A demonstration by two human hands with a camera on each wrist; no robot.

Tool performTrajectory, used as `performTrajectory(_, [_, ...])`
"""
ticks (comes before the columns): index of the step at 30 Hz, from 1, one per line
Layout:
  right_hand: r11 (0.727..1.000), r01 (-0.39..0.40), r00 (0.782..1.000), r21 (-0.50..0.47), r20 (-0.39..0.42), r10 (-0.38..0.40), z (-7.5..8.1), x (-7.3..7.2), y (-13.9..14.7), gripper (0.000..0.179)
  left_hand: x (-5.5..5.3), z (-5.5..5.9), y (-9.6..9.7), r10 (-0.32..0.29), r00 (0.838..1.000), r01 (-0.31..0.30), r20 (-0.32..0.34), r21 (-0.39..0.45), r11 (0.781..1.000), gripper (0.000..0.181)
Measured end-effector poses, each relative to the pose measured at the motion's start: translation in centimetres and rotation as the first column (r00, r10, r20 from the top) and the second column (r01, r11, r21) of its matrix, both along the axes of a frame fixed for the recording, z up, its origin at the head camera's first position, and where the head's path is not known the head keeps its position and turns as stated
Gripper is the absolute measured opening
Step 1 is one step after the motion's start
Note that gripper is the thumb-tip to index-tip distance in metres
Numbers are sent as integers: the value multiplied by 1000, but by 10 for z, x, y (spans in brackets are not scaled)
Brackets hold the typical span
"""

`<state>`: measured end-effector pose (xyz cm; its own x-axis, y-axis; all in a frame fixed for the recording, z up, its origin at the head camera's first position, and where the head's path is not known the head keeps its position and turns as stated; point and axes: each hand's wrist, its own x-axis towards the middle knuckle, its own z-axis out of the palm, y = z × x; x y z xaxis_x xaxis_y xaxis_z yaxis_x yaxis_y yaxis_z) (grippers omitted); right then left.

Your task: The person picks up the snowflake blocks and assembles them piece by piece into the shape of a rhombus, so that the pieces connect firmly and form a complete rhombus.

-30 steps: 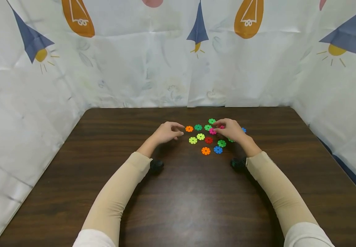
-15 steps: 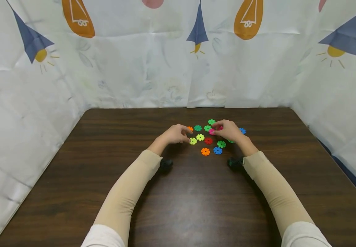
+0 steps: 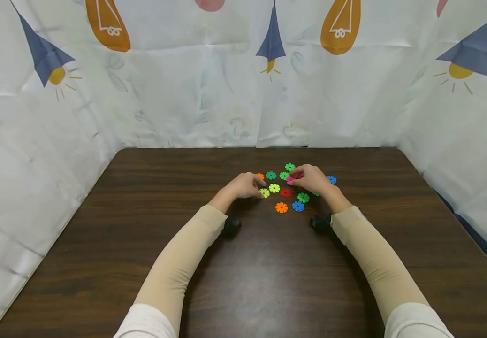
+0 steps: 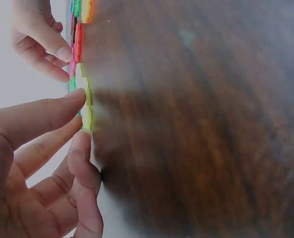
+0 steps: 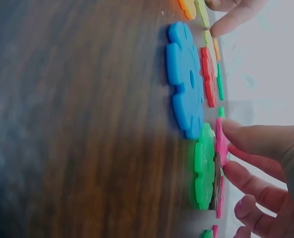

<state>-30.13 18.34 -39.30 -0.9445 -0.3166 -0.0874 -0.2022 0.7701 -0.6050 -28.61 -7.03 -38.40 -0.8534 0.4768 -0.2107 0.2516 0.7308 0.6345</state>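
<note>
Evenly notched discs (image 5: 185, 82), bare hands (image 3: 243, 186) (image 3: 309, 178), woodgrain tabletop (image 3: 260, 277)

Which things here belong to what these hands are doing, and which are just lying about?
Part of the job, it seems:
yellow disc by the left hand
pink disc at the right hand
probably the other coloured discs around them

Just there:
table, only the work surface
printed cloth behind it

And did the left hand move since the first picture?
Yes: the left hand moved to the right, closer to the front orange disc, which stayed put in the head view.
</note>
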Motion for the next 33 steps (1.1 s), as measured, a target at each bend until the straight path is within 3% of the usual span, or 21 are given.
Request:
performTrajectory(8, [1000, -15, 1000, 3, -5, 15, -1, -2, -2, 31, -3, -3, 0, 8, 1000, -7, -10, 18, 1000, 31])
performTrajectory(15, [1000, -13, 1000, 8, -4, 13, -2, -7, -1, 36, -4, -4, 1, 12, 1000, -12, 12, 36, 999, 31])
performTrajectory(27, [1000, 3, 1000, -14, 0, -3, -2, -9, -2, 29, -5, 1, 6, -32, 999, 32, 33, 2, 1000, 26])
performTrajectory(33, [1000, -9, 1000, -2, -8, 9, -1, -6, -3, 32, -5, 0, 6, -12, 999, 12, 32, 16, 1000, 27])
